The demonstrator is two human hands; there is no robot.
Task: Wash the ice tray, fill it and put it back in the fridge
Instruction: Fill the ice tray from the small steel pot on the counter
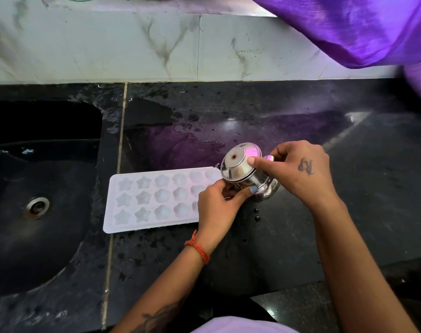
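A white ice tray [154, 200] with star and flower moulds lies flat on the black stone counter, right of the sink. Over its right end a small steel pot [243, 169] is tilted on its side, its lid facing left. My right hand [298, 169] grips the pot's body, thumb pressed on the lid. My left hand [219, 203] holds the pot from below at its near side and covers the tray's right end. I cannot tell whether water is flowing or whether the moulds hold any.
A black sink [36, 188] with a steel drain [37, 207] lies at the left. Water drops and puddles spot the counter [349, 188]. A marble-patterned tiled wall [156, 44] rises behind. Purple cloth [361, 27] hangs at the upper right.
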